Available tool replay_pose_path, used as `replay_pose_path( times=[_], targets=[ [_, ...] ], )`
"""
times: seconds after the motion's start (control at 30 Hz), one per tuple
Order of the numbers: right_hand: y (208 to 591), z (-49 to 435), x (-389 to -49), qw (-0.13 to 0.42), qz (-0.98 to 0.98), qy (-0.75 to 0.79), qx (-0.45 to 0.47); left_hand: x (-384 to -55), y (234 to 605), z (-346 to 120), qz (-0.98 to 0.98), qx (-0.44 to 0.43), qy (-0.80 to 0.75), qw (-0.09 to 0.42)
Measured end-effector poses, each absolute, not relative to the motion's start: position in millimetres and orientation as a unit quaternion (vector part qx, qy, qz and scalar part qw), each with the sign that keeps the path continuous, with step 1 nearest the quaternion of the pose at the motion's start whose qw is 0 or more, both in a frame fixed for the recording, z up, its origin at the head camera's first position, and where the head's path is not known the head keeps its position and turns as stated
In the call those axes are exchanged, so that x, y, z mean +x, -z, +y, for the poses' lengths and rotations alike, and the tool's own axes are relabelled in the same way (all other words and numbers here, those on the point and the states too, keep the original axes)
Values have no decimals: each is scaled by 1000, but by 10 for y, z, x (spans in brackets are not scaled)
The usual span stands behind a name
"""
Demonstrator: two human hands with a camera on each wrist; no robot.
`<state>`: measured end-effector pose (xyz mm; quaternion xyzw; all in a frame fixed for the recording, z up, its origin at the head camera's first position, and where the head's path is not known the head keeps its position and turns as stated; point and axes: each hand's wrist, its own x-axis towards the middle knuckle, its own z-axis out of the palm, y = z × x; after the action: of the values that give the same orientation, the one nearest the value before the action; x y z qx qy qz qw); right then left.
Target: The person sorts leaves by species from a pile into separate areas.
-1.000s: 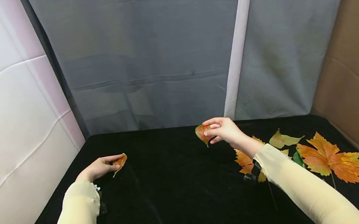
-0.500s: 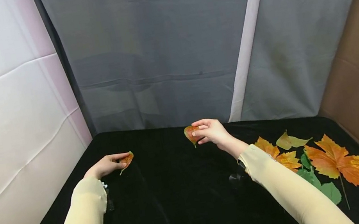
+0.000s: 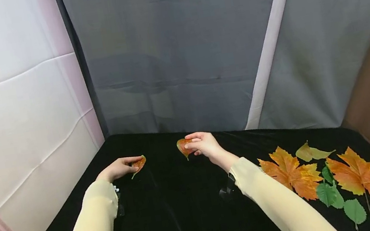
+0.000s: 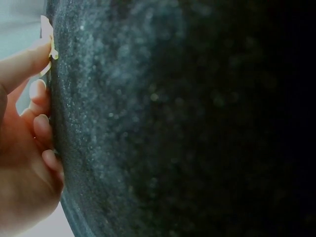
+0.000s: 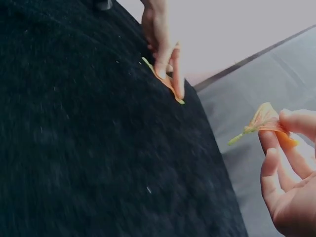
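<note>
My left hand pinches a small orange leaf with a green edge, low over the black cloth at the left. In the left wrist view only a pale sliver of that leaf shows past the thumb. Toward the middle of the table, my right hand holds a second orange leaf between thumb and fingers, its stem pointing down. The right wrist view shows this leaf raised above the cloth, and the left hand beyond it with its own leaf.
Two large orange maple leaves lie on the black cloth at the right. Near them are several green leaves and a yellow-green one. A grey curtain backs the table, with a white panel at left.
My right hand has carried its leaf leftward, closer to the left hand. The left hand keeps its leaf in place, while the view has turned slightly left and more green leaves show.
</note>
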<state>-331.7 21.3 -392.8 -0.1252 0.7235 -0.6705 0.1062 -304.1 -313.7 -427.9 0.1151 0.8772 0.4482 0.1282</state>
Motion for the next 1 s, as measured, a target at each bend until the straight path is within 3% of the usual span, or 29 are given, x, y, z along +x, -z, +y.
replay_pose_path(
  times=[0.5,1.0],
  targets=[
    [4194,-502,-3093,155,668,718,-117,-2981,4225,-3038,882,88,-445,127],
    [4358,-894,-2983,115,628,767,-58,-2941,4209,-2952,885,72,-442,129]
  ],
)
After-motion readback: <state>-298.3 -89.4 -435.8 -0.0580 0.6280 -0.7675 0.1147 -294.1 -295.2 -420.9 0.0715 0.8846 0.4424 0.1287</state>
